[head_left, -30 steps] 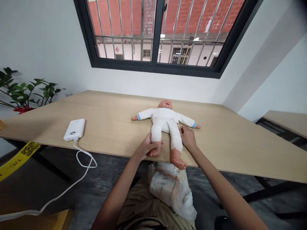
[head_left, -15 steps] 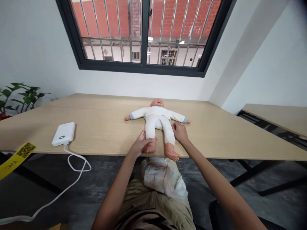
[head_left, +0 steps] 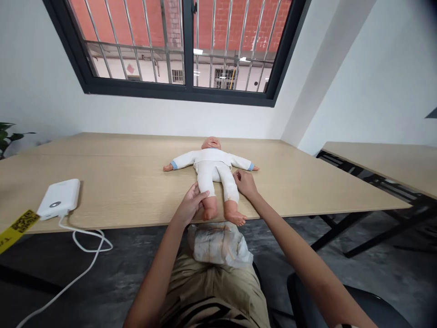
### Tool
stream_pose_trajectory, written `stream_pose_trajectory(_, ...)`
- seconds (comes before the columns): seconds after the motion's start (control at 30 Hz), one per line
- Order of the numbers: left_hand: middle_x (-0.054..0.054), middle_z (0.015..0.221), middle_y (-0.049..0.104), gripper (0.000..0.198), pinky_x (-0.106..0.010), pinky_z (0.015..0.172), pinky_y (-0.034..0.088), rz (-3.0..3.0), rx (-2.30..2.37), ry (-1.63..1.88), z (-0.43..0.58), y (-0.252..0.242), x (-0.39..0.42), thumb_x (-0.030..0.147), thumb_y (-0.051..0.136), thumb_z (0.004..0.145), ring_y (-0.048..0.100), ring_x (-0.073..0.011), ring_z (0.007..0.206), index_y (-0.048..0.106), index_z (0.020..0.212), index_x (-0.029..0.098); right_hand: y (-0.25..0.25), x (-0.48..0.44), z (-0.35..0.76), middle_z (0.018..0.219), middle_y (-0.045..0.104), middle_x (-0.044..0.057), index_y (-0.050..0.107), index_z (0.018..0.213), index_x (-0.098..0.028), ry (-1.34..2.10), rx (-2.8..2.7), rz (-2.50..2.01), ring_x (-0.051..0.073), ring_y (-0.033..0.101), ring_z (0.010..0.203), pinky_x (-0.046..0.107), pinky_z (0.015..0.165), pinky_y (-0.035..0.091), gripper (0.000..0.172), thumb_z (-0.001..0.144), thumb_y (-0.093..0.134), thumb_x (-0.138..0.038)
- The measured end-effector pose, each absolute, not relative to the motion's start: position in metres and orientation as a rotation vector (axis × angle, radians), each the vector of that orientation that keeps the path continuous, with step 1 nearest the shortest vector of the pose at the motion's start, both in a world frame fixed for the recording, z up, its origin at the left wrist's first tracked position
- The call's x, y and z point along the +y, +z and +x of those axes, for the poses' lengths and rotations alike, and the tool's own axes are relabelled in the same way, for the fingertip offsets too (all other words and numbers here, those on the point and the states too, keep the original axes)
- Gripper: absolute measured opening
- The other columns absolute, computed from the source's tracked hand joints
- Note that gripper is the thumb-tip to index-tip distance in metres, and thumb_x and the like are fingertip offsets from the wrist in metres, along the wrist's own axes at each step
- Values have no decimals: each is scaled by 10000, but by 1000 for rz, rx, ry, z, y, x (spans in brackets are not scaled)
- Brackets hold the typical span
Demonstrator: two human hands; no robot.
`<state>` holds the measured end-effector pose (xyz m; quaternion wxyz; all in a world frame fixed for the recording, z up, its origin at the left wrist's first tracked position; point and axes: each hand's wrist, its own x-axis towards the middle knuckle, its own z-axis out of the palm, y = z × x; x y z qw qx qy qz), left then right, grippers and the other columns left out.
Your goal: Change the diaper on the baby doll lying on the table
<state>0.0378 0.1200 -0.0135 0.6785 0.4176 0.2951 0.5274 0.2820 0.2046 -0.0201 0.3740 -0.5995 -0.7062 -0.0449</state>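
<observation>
A baby doll (head_left: 212, 157) in a white outfit with blue cuffs lies on its back on the table, arms spread and bare feet towards me. My left hand (head_left: 189, 202) is closed around the doll's lower leg on the left side, thumb on top near the trouser hem; its other fingers are partly hidden. Beside the doll's other leg rests my right hand (head_left: 246, 183), fingers curled inward against the white trouser leg (head_left: 228, 182). Whether those fingers pinch fabric cannot be made out. On my lap sits a crumpled, translucent plastic-wrapped bundle (head_left: 220, 246).
The wooden table (head_left: 129, 182) runs below a barred window (head_left: 187, 86). A white power bank (head_left: 59, 198) with a white cable (head_left: 90, 269) stands at the left edge, near a yellow tag (head_left: 20, 228). A second table (head_left: 382, 157) is at right, a black chair (head_left: 341, 300) below.
The camera view has turned a little to the right, so everything sits further left. My left fingertips no longer show past the inner side of the doll's leg. My right hand stays beside the other leg.
</observation>
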Motion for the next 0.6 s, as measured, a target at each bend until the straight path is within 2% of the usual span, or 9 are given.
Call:
stream_pose_trajectory(0.2, -113, 1349, 557, 676, -329, 1014, 429, 1019, 703, 1222, 43, -17, 123, 236, 770, 702, 539, -231, 1205, 471, 1305, 175, -20, 206, 284, 689, 644, 68, 571, 748, -174, -116, -1844, -1536, 183, 534, 600, 283, 599, 311, 216, 888, 430, -258)
stream_pose_trajectory(0.33, -126, 1344, 532, 654, -306, 983, 432, 1149, 878, 1463, 46, -20, 105, 257, 767, 701, 532, -227, 1196, 468, 1278, 181, -18, 203, 282, 675, 644, 63, 586, 771, -172, -123, -1875, -1535, 182, 537, 590, 281, 605, 313, 225, 902, 423, -254)
stream_pose_trajectory(0.4, -90, 1215, 592, 472, -266, 907, 449, 1253, 1061, 1630, 42, -23, 81, 307, 726, 755, 556, -198, 1118, 530, 1169, 195, -16, 201, 281, 683, 653, 65, 596, 787, -167, -133, -1892, -1566, 182, 547, 598, 278, 617, 321, 227, 910, 425, -250)
stream_pose_trajectory(0.47, -22, 858, 625, 189, -230, 753, 446, 1429, 1188, 1657, 33, -30, 53, 366, 621, 843, 585, -148, 825, 585, 885, 185, -14, 198, 278, 718, 671, 71, 606, 811, -160, -150, -1916, -1608, 185, 566, 624, 275, 631, 327, 226, 918, 430, -251)
stream_pose_trajectory(0.53, 28, 614, 518, 298, -221, 630, 396, 1717, 1105, 1306, 21, -44, 29, 390, 549, 882, 491, -113, 612, 546, 676, 174, -11, 195, 276, 768, 689, 79, 614, 832, -153, -174, -1947, -1647, 189, 584, 658, 275, 647, 331, 228, 929, 433, -253)
stream_pose_trajectory(0.6, 38, 550, 493, 356, -226, 567, 349, 1843, 1054, 879, 12, -65, 19, 417, 541, 875, 438, -104, 544, 561, 628, 161, -9, 194, 275, 812, 701, 87, 620, 856, -148, -199, -1978, -1676, 194, 599, 692, 279, 673, 336, 234, 939, 427, -249)
